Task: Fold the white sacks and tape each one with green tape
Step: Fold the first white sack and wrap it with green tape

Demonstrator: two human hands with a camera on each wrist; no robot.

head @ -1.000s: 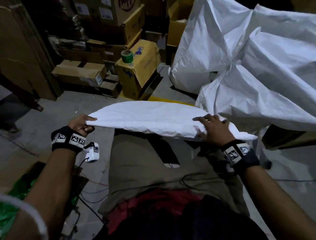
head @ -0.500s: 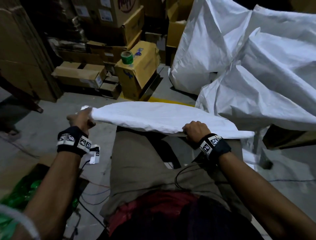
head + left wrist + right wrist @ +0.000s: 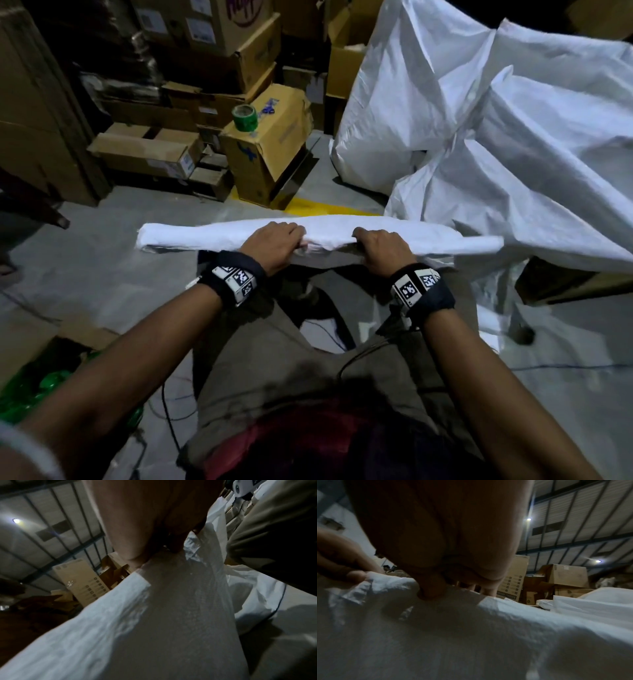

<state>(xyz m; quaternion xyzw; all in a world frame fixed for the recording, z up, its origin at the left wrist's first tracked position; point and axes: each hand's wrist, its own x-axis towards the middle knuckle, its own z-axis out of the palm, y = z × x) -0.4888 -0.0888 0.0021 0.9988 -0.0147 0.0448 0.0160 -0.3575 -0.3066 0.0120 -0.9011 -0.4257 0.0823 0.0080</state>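
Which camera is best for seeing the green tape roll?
The head view: the green tape roll sits in full sight on a cardboard box, untouched. Neither wrist view shows it, only the hands and the white sack.

Cardboard boxes are standing stacked at the far left of the concrete floor. An open yellow-brown carton is leaning at the front of the stack, just beside a flattened box. A yellow painted line is running along the floor just in front of the carton. Thin cables are lying across the floor at the near edge. Green plastic is sitting at the near left corner. Overhead, roof beams and ceiling lamps are showing above more boxes.
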